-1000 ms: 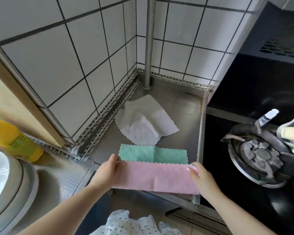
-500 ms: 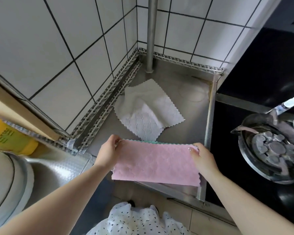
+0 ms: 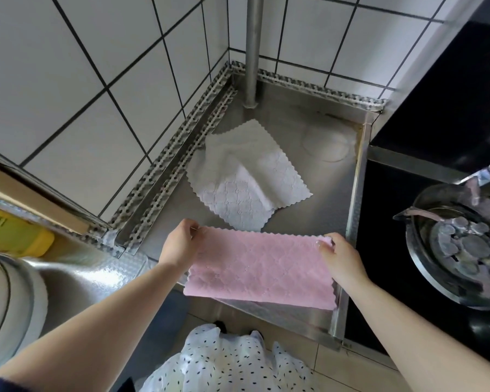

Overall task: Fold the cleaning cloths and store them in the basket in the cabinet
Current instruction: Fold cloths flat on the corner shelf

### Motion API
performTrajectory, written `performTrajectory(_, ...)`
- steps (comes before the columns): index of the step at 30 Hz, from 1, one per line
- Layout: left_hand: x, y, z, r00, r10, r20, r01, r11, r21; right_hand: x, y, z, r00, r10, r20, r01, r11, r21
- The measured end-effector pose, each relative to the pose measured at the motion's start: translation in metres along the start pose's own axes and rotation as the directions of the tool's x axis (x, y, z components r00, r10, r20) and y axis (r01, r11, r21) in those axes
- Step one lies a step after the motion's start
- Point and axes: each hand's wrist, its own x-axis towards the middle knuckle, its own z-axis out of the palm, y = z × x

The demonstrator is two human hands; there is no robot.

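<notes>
The left hand (image 3: 178,244) and right hand (image 3: 340,257) each pinch a far corner of the pink cloth (image 3: 259,268), stretching it taut above the table (image 3: 303,131), probably to fold it squarely.

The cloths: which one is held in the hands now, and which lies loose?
The pink cloth is held, with the left hand and right hand pinching its far corners. The white cloth lies crumpled and untouched on the steel counter, nearer the wall.
</notes>
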Motion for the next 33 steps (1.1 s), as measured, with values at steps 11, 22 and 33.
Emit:
performTrajectory(11, -0.05, 0.023, 0.028, 0.884, 0.459, 0.091, -0.465, 0.839, 0.282, -0.036, -0.015, 0.041, 0.87, -0.493, 0.008, 0.474, 0.833, -0.286)
performTrajectory(22, -0.069, -0.002, 0.066, 0.773, 0.581, 0.255, -0.627, 0.642, 0.441, -0.045, 0.003, 0.088, 0.775, -0.577, 0.258, 0.606, 0.562, -0.563)
performTrajectory(33, -0.071, -0.016, 0.049, 0.735, 0.638, 0.229, -0.65, 0.565, 0.508, -0.021, 0.012, 0.038, 0.717, -0.66, 0.225, 0.671, 0.566, -0.478)
